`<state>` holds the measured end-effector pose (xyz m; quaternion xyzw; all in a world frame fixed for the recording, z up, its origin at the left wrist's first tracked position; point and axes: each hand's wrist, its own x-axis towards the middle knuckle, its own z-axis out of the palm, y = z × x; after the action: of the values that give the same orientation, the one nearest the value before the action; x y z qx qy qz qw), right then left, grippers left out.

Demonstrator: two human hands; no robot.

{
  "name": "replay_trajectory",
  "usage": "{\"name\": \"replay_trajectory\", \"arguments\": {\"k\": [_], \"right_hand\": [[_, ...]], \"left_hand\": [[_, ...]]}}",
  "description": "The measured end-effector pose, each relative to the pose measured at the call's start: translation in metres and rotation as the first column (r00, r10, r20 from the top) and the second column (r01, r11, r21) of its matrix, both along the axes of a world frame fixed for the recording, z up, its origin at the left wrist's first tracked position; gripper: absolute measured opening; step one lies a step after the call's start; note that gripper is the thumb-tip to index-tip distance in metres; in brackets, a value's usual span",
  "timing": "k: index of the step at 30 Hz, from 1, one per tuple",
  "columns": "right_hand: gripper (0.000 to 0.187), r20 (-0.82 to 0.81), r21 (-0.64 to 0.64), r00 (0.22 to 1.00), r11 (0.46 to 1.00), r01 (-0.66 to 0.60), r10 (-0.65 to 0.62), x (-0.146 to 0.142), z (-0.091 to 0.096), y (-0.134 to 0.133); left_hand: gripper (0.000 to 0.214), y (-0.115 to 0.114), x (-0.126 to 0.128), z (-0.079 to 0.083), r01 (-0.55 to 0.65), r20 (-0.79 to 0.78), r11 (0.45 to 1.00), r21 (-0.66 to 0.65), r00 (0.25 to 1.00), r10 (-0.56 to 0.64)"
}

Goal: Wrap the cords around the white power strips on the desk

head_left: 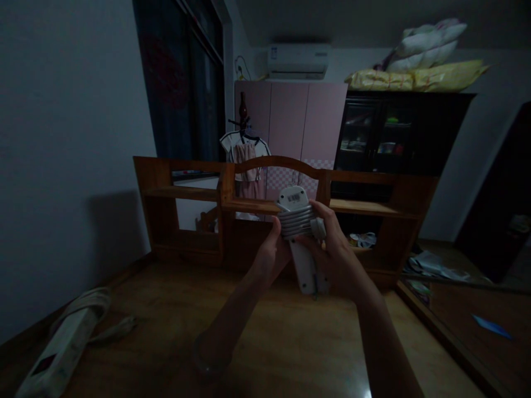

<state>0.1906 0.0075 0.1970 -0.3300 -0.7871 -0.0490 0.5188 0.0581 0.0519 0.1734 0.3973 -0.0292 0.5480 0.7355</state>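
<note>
I hold a white power strip point(299, 232) upright over the wooden surface point(265, 337), its cord wound in tight loops around its upper half. My left hand point(271, 255) is closed on the strip's left side, just below the coils. My right hand point(337, 251) is wrapped around the right side, fingers pressing the white plug point(318, 226) against the coiled cord. A barcode label shows on the strip's top end. The strip's lower end sticks out beneath both hands.
A second white power strip point(58, 348) with a loose cord lies at the near left. A wooden headboard with shelves point(373, 207) runs across behind my hands. A pink wardrobe point(290, 127), a dark glass cabinet point(385, 132) and a wall air conditioner point(296, 59) stand beyond.
</note>
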Motion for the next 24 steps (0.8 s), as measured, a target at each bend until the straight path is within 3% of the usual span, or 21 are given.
{"name": "replay_trajectory", "arguments": {"k": [8,18,24], "right_hand": [[0.062,-0.075,-0.087,0.988,0.986,-0.142,0.136,-0.012,-0.002,-0.004],[0.069,-0.078,-0.064,0.991,0.992,-0.112,0.107,-0.018,-0.001,-0.007],[0.065,-0.077,-0.093,0.985,0.982,-0.162,0.155,-0.020,-0.001,-0.007]], "left_hand": [[0.067,0.001,-0.010,0.002,-0.252,-0.075,0.955,0.154,0.961,0.266],[0.067,-0.008,-0.012,0.003,-0.364,-0.061,0.914,0.180,0.923,0.379],[0.060,-0.006,-0.015,0.004,-0.416,-0.037,0.901,0.122,0.905,0.423]]}}
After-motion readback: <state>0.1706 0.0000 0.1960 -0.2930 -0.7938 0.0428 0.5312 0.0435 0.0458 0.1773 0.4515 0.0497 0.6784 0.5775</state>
